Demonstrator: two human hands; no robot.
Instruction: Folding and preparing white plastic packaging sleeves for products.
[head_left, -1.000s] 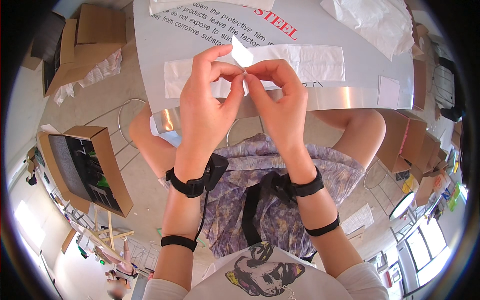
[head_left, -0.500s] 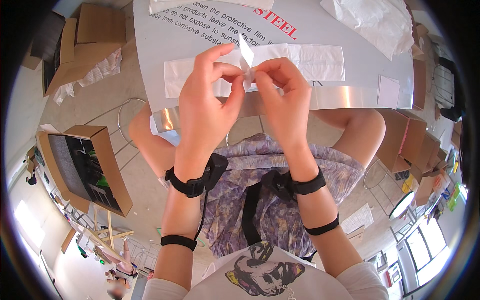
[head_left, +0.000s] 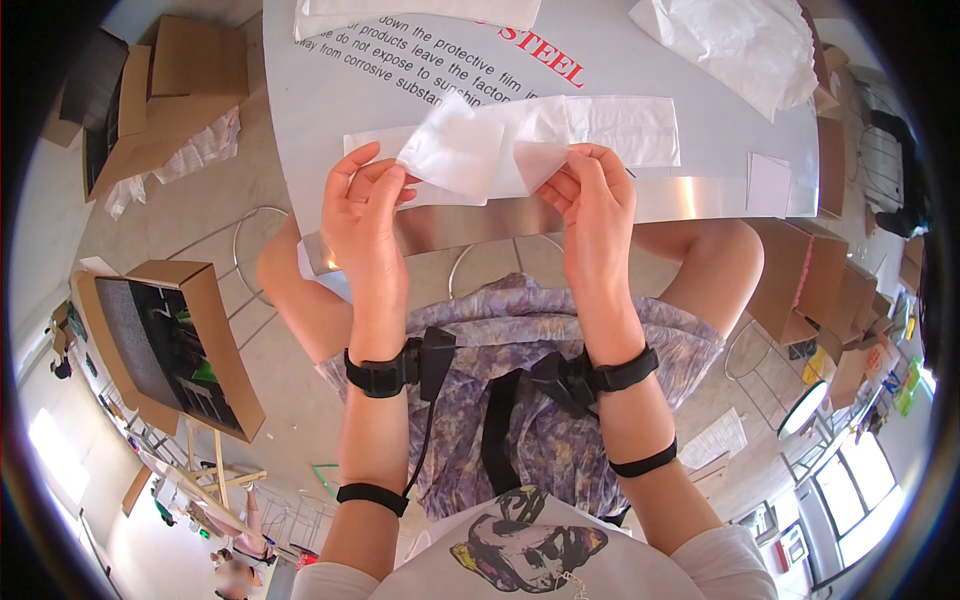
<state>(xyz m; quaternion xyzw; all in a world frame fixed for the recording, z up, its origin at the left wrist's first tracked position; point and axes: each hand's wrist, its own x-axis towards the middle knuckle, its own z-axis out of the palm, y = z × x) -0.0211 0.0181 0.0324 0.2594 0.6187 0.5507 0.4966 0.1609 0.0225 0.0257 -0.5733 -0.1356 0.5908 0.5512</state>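
Observation:
My left hand pinches a thin, squarish white sheet by its near left corner. Between the thumb and fingers of my right hand is the corner of a translucent white film. The two pieces spread apart between my hands, just above the table's near edge; whether they are joined, I cannot tell. Beneath them lie flat white strips, partly covered, on the grey film-covered table.
A crumpled white bag lies at the table's far right, and a small stack of white cards near its right edge. Open cardboard boxes stand on the floor to the left, one box holding black items. More boxes are at right.
My hands have moved apart and slightly nearer to me. The white piece pinched between them, seen narrow before, now spreads into a sheet on the left and a film on the right.

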